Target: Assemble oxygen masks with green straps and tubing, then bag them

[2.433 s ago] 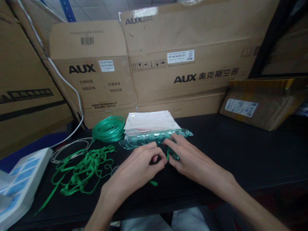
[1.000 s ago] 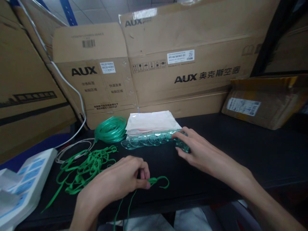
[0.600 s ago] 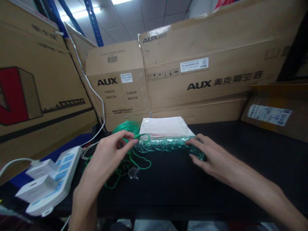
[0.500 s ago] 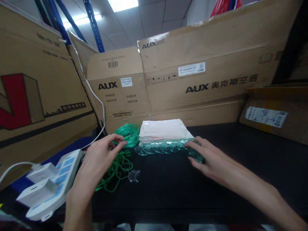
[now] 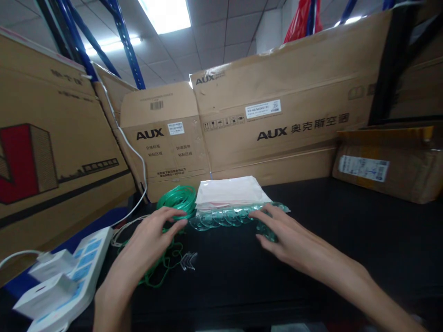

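Left hand (image 5: 148, 240), left of frame center: thumb and forefinger parted, nothing visible between them; green ribbon tangle (image 5: 152, 275) below, coiled green tubing (image 5: 175, 196) just beyond fingertips. Right hand (image 5: 282, 233), right of center: thumb and fingers curved around translucent green piece (image 5: 266, 230); cannot tell whether gripped. Overlapping translucent green discs (image 5: 221, 219) mid-frame, before white sheets (image 5: 231, 190). Small clear curved pieces (image 5: 188, 261) lower center. Power strip (image 5: 86, 263) lower left.

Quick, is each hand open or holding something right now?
Left hand: open, nothing visible between its fingertips.
Right hand: partly closed, holding a clear green piece.
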Motion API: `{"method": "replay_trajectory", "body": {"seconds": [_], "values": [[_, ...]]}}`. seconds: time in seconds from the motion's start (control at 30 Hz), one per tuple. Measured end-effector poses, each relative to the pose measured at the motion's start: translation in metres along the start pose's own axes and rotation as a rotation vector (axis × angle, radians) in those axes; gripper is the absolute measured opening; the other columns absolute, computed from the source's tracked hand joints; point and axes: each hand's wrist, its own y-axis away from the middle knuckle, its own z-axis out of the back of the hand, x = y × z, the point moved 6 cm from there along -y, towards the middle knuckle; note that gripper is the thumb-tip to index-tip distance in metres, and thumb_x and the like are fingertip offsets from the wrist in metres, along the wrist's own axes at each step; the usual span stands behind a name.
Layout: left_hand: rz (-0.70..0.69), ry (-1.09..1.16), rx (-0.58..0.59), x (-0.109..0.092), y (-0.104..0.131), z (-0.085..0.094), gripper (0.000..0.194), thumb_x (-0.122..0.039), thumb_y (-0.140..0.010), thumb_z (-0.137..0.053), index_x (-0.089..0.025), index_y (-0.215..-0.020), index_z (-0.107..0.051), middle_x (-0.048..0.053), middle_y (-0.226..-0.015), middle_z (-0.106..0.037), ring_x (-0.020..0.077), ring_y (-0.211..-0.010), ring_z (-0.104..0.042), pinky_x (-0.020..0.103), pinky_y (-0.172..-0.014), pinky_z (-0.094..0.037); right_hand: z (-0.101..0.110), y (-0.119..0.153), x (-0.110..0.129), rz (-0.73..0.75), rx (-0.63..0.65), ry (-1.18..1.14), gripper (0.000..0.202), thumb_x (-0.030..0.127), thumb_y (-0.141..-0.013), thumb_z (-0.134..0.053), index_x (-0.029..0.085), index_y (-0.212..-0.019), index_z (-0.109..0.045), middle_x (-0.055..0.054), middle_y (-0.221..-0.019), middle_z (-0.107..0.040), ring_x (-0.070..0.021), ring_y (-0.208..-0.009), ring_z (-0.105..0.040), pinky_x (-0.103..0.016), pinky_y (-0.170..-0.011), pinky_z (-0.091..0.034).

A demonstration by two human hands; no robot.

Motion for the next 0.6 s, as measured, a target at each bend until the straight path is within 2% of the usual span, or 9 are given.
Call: {"method": "replay_trajectory", "body": {"seconds": [0.13, 0.23, 0.33, 0.43, 0.53, 0.6], "values": [[-0.234, 0.282, 0.102, -0.075, 0.004, -0.024, 0.030, -0.046, -0.097, -0.054, -0.026, -0.100, -0.075, 0.002, -0.106, -0.075, 0.0223, -0.099, -0.067, 0.031, -0.092, -0.048, 0.003, -0.003, 0.017, -0.025, 0.011, -0.123, 0.075, 0.023, -0.091, -0.064, 0.032, -0.157, -0.029, -0.011, -0.138, -0.053, -0.0269, -0.131, -0.055, -0.043, -0.108, -0.048], [-0.322, 0.398, 0.126, -0.107, 0.009, -0.039, 0.025, -0.041, -0.098, -0.056, -0.025, -0.095, -0.076, 0.001, -0.099, -0.075, 0.0196, -0.091, -0.066, 0.029, -0.086, -0.048, 0.003, -0.005, 0.026, -0.026, 0.053, -0.250, 0.089, 0.021, -0.090, -0.066, 0.038, -0.160, -0.014, -0.009, -0.141, -0.047, -0.0253, -0.132, -0.053, -0.043, -0.110, -0.045], [-0.344, 0.430, 0.148, -0.120, 0.012, -0.052, 0.023, -0.041, -0.095, -0.061, -0.025, -0.094, -0.077, 0.001, -0.094, -0.075, 0.0188, -0.083, -0.065, 0.028, -0.079, -0.047, 0.000, -0.006, 0.032, -0.002, 0.078, -0.328, 0.092, 0.014, -0.089, -0.065, 0.036, -0.160, -0.012, -0.010, -0.139, -0.045, -0.0232, -0.128, -0.055, -0.042, -0.109, -0.046], [-0.337, 0.427, 0.167, -0.124, 0.010, -0.060, 0.019, -0.036, -0.094, -0.063, -0.025, -0.098, -0.077, 0.000, -0.092, -0.074, 0.0174, -0.076, -0.063, 0.028, -0.073, -0.045, -0.004, -0.006, 0.038, 0.018, 0.084, -0.344, 0.096, 0.007, -0.086, -0.066, 0.035, -0.161, -0.013, -0.010, -0.136, -0.046, -0.0223, -0.123, -0.057, -0.041, -0.107, -0.049], [-0.310, 0.464, 0.143, -0.119, 0.006, -0.061, 0.019, -0.029, -0.095, -0.059, -0.022, -0.100, -0.076, 0.000, -0.089, -0.074, 0.0165, -0.072, -0.062, 0.027, -0.070, -0.045, -0.001, -0.008, 0.041, 0.024, 0.039, -0.357, 0.098, 0.011, -0.085, -0.071, 0.039, -0.160, -0.014, -0.009, -0.141, -0.044, -0.0227, -0.127, -0.056, -0.042, -0.109, -0.047], [-0.283, 0.524, 0.129, -0.112, 0.002, -0.060, 0.021, -0.031, -0.095, -0.058, -0.022, -0.099, -0.076, 0.001, -0.088, -0.074, 0.0165, -0.073, -0.063, 0.027, -0.070, -0.046, 0.005, -0.010, 0.040, 0.021, -0.014, -0.374, 0.096, 0.020, -0.086, -0.074, 0.040, -0.159, -0.015, -0.009, -0.146, -0.043, -0.0237, -0.131, -0.053, -0.042, -0.110, -0.047]]}}
